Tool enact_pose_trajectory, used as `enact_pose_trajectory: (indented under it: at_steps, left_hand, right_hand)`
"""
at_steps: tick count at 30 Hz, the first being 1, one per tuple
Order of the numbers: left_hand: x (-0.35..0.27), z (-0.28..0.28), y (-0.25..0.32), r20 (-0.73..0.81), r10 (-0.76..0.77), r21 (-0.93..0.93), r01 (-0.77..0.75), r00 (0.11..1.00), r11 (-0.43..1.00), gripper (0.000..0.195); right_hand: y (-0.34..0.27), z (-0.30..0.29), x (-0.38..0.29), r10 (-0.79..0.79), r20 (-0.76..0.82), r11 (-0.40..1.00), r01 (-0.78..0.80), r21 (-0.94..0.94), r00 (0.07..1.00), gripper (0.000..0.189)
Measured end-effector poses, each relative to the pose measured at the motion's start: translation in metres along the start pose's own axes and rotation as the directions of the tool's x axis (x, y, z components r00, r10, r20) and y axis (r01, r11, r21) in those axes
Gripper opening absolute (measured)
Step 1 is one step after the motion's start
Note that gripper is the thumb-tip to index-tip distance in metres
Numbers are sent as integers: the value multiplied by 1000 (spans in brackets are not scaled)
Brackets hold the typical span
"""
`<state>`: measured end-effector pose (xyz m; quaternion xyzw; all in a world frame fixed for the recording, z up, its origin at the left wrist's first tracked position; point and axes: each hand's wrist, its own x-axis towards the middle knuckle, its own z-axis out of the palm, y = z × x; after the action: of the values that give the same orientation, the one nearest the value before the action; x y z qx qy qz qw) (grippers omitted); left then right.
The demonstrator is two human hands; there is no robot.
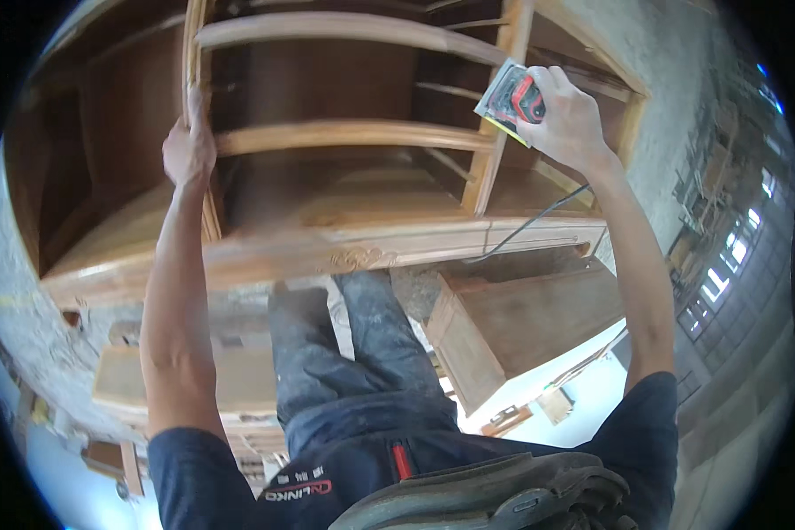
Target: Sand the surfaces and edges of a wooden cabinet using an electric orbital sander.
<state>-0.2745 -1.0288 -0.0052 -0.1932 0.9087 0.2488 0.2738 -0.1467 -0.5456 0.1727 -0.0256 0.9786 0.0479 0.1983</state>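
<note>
My right hand [566, 119] grips a red and black power sander [522, 99] with a flat square pad. Its pad lies against the right upright [487, 175] of a wooden cabinet frame, close to the end of the upper curved rail [344, 30]. From the sander a dark cord [536, 218] runs down past the cabinet's base. On the other side, my left hand [191, 147] is wrapped around the left upright [193, 50]. Between the uprights spans a lower rail [351, 136]. Carved scrollwork [358, 258] decorates the front base board [424, 245].
Below the cabinet at right sits a wooden drawer or box [536, 318]. Another pale wooden piece [238, 377] is behind my left arm. Grey concrete floor [676, 112] surrounds the cabinet, with stacked wood pieces [709, 179] farther right.
</note>
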Motion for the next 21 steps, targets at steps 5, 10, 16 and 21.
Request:
enact_pose_trajectory:
  at_steps: [5,10,16,21]
  left_hand:
    - [3,3,-4,16,16,-24,-15,1000,1000,110]
    - [-2,1,-1,-20,38,-124,-40,999,992,105]
    - [-5,-2,2,66,48,-123,-40,997,992,108]
    - [-7,0,3,110,53,-215,-28,993,976,110]
  right_hand:
    - [-65,7,-9,-168,-226,978,192,88,960,62]
    - [-100,19,-7,-287,-354,951,308,5,890,69]
    - [-120,29,-12,-288,-377,957,273,-95,880,68]
    - [-149,27,-12,-270,-395,963,234,-137,878,69]
